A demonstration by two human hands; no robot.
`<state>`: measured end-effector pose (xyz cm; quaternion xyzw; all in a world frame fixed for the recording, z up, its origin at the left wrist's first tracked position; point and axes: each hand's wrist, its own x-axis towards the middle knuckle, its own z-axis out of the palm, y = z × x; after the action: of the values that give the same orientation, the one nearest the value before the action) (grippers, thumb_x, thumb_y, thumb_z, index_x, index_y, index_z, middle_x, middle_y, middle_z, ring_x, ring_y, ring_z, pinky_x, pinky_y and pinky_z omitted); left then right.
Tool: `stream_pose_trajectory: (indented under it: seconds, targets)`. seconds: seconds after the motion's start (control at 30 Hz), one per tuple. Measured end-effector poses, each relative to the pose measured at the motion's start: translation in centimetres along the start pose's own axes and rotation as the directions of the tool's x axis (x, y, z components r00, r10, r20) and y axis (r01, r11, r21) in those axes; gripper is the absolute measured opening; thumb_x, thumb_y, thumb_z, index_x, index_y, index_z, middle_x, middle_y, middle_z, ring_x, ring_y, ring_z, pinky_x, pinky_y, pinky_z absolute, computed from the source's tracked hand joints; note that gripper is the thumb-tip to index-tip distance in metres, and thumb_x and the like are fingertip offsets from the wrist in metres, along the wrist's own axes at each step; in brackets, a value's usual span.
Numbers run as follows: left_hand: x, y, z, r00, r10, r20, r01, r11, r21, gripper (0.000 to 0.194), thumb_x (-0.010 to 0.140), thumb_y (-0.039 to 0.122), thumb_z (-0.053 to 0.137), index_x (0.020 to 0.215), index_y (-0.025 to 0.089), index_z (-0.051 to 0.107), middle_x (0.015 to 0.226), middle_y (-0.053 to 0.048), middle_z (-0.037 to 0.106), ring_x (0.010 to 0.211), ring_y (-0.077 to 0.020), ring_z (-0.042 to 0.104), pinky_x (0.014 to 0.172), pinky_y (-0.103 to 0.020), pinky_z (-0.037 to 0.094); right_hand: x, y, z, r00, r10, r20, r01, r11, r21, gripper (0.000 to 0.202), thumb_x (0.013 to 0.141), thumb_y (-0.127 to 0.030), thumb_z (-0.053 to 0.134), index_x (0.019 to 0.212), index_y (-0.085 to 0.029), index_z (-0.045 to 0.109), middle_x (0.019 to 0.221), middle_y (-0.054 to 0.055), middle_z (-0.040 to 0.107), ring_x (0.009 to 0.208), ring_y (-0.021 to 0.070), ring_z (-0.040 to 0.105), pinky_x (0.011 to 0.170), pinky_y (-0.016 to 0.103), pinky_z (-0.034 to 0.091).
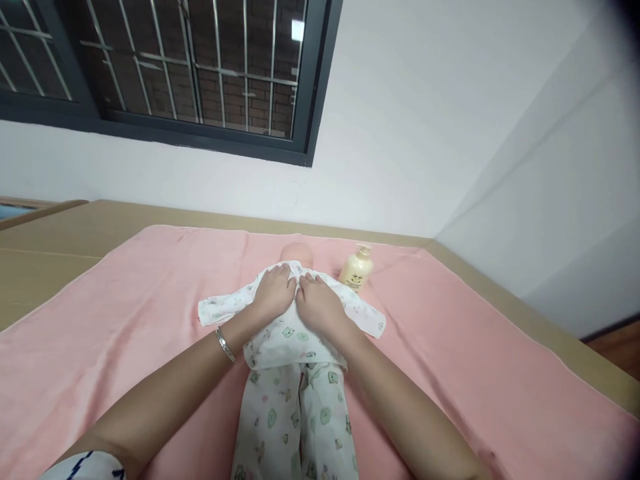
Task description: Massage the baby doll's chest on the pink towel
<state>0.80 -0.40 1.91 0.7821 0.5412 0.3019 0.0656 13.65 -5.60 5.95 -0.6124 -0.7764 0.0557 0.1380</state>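
Pink blanket point(150, 293) below; left hand point(274, 291), right hand point(320, 307) flat on patterned top point(290, 343), fingers extended, loose. Likely smoothing step; next move calls for light, even pressure.

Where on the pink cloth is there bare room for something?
Two patches of pink cloth look bare: right of the bottle and right forearm, and left of the patterned top and left forearm. The middle is crowded: the left hand and right hand rest on the top, bottle close by.
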Motion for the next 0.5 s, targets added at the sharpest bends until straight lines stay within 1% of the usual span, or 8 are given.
stream_pose_trajectory:
  seconds: [0.1, 0.2, 0.3, 0.4, 0.43, 0.5]
  targets:
    - [-0.4, 0.2, 0.8, 0.999, 0.003, -0.050, -0.001, 1.000, 0.028, 0.044, 0.096, 0.025, 0.035, 0.130, 0.009, 0.057, 0.139, -0.020, 0.058, 0.134, -0.0298, 0.050, 0.114, -0.048, 0.034, 1.2, 1.5, 0.2, 0.998, 0.059, -0.024, -0.057, 0.996, 0.061, 0.046, 0.102, -0.029, 0.029, 0.137, -0.013, 0.054, 0.148, 0.014, 0.048, 0.137, 0.0296, 0.042, 0.113, 0.042, 0.032]
    - [-0.8, 0.6, 1.1, 0.999, 0.000, -0.050, 0.002, 0.999, 0.038, 0.044, 0.097, 0.025, 0.035, 0.130, 0.007, 0.056, 0.138, -0.020, 0.059, 0.134, -0.0307, 0.050, 0.114, -0.049, 0.033, 2.4, 3.1, 0.9, 0.995, 0.079, -0.053, -0.075, 0.994, 0.076, 0.046, 0.102, -0.035, 0.031, 0.133, -0.014, 0.057, 0.147, 0.013, 0.049, 0.135, 0.0315, 0.044, 0.112, 0.045, 0.032]
    - [-1.0, 1.1, 0.7, 0.998, -0.008, -0.060, 0.012, 0.999, 0.053, 0.042, 0.097, 0.025, 0.035, 0.128, 0.007, 0.057, 0.134, -0.021, 0.061, 0.130, -0.0313, 0.052, 0.112, -0.049, 0.035, 3.1, 4.4, 1.5, 0.998, 0.031, -0.053, -0.026, 0.994, 0.102, 0.048, 0.100, -0.037, 0.035, 0.138, -0.014, 0.054, 0.149, 0.012, 0.048, 0.137, 0.0296, 0.042, 0.115, 0.045, 0.028]
    - [-1.5, 1.9, 0.2, 0.998, 0.021, -0.050, -0.016, 0.995, 0.100, 0.038, 0.096, 0.025, 0.037, 0.119, 0.007, 0.062, 0.123, -0.022, 0.066, 0.122, -0.0322, 0.057, 0.108, -0.048, 0.039, 3.6, 5.6, 1.5, 0.999, -0.045, 0.012, 0.043, 0.989, 0.139, 0.053, 0.099, -0.038, 0.038, 0.145, -0.014, 0.046, 0.154, 0.011, 0.041, 0.143, 0.0266, 0.035, 0.118, 0.041, 0.024]
    - [-1.7, 2.1, 0.1, 0.998, 0.041, -0.044, -0.035, 0.993, 0.116, 0.037, 0.095, 0.024, 0.038, 0.116, 0.007, 0.063, 0.120, -0.022, 0.067, 0.121, -0.0321, 0.058, 0.107, -0.047, 0.040, 3.7, 5.8, 1.4, 0.998, -0.062, 0.031, 0.057, 0.988, 0.146, 0.053, 0.099, -0.037, 0.038, 0.146, -0.014, 0.045, 0.155, 0.011, 0.040, 0.144, 0.0258, 0.033, 0.118, 0.040, 0.024]
    - [-1.8, 2.3, -0.1, 0.997, 0.065, -0.031, -0.061, 0.990, 0.125, 0.035, 0.093, 0.023, 0.040, 0.113, 0.008, 0.064, 0.117, -0.022, 0.068, 0.119, -0.0315, 0.059, 0.106, -0.045, 0.041, 3.6, 5.6, 1.2, 0.997, -0.068, 0.028, 0.064, 0.989, 0.131, 0.052, 0.098, -0.035, 0.038, 0.145, -0.014, 0.046, 0.154, 0.010, 0.041, 0.143, 0.0255, 0.036, 0.117, 0.040, 0.026]
